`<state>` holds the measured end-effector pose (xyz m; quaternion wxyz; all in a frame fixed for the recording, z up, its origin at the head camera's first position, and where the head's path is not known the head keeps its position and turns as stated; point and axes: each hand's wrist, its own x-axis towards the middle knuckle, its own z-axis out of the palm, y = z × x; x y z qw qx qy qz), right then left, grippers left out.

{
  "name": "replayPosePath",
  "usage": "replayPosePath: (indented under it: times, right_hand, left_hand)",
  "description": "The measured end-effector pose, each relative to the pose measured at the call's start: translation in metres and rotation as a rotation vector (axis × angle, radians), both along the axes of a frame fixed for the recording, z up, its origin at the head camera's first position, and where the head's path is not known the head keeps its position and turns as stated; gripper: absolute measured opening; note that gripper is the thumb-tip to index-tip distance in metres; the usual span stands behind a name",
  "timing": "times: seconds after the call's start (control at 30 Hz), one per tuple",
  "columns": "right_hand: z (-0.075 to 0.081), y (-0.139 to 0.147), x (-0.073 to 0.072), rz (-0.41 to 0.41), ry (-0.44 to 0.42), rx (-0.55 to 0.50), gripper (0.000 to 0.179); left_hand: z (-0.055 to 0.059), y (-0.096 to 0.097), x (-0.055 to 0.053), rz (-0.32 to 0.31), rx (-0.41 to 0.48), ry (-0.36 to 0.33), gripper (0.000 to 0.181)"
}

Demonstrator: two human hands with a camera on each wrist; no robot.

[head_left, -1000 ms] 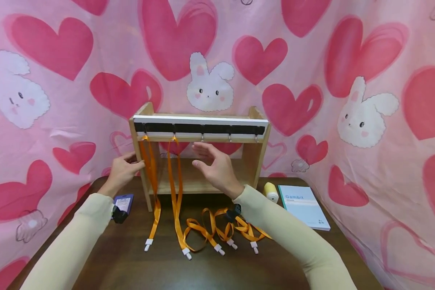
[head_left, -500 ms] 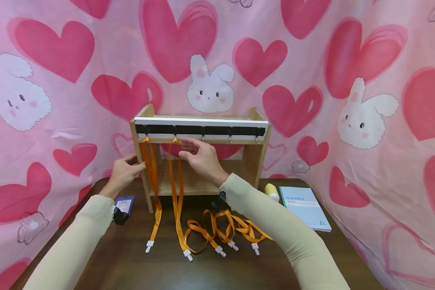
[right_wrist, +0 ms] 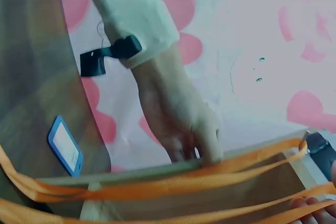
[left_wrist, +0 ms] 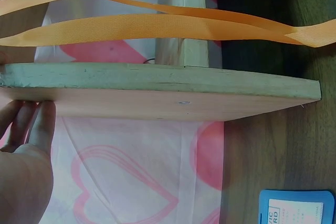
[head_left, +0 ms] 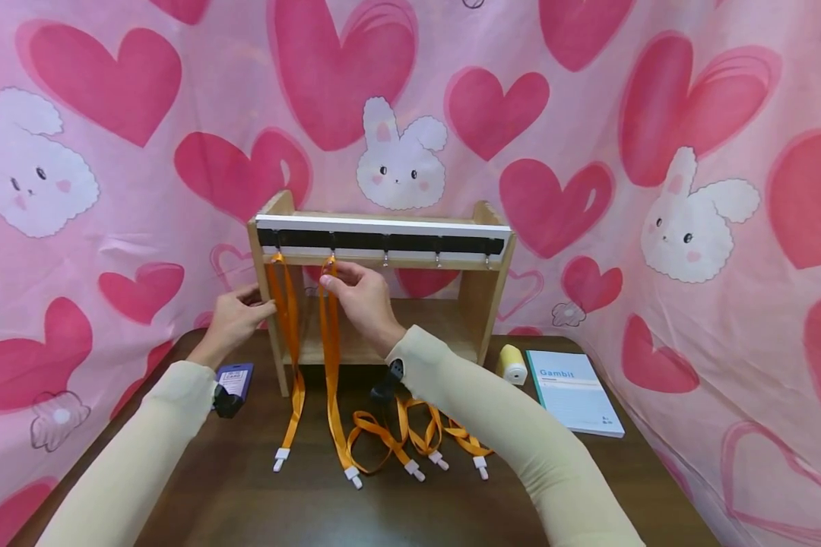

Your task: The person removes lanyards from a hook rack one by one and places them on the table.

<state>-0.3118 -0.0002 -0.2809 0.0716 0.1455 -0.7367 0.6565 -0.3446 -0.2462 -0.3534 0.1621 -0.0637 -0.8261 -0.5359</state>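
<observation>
In the head view my left hand (head_left: 236,319) grips the left side panel of a wooden rack (head_left: 391,330); the left wrist view shows its fingers (left_wrist: 44,121) against the panel's outer face. My right hand (head_left: 366,300) pinches the top of an orange lanyard (head_left: 331,357) just beneath the second hook from the left. Part of the strap is hidden by the fingers. Another orange lanyard (head_left: 290,334) hangs from the leftmost hook, beside the left hand. Both hanging straps reach the table, where their white clips lie.
More orange lanyards (head_left: 427,437) lie tangled on the dark table (head_left: 260,509), partly behind the right forearm. A blue card holder (head_left: 236,380) lies left of the rack. To the right are a yellow roll (head_left: 511,365) and a notebook (head_left: 575,391).
My right hand has moved left from the middle of the rack to the second hook and taken hold of the lanyard there. Its two strands have drawn closer together. The left hand stays put.
</observation>
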Motion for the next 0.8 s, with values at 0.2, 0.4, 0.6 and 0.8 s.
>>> replayPosePath:
  times: [0.2, 0.4, 0.6, 0.8]
  right_hand:
    - [-0.002, -0.013, 0.002, -0.030, -0.018, -0.051, 0.030]
    - [-0.002, -0.016, -0.003, -0.014, -0.027, -0.051, 0.025]
    - [-0.003, -0.014, -0.014, 0.030, 0.010, -0.063, 0.026]
    - [-0.006, -0.010, -0.020, 0.084, 0.053, -0.027, 0.024]
  left_hand:
    - [-0.003, 0.002, 0.000, 0.004, 0.000, 0.001, 0.058]
    - [0.002, 0.003, 0.002, 0.012, -0.014, -0.027, 0.062]
    - [0.003, 0.002, 0.003, 0.006, -0.011, 0.024, 0.058]
    - [0.003, 0.002, 0.002, 0.006, -0.017, 0.028, 0.056]
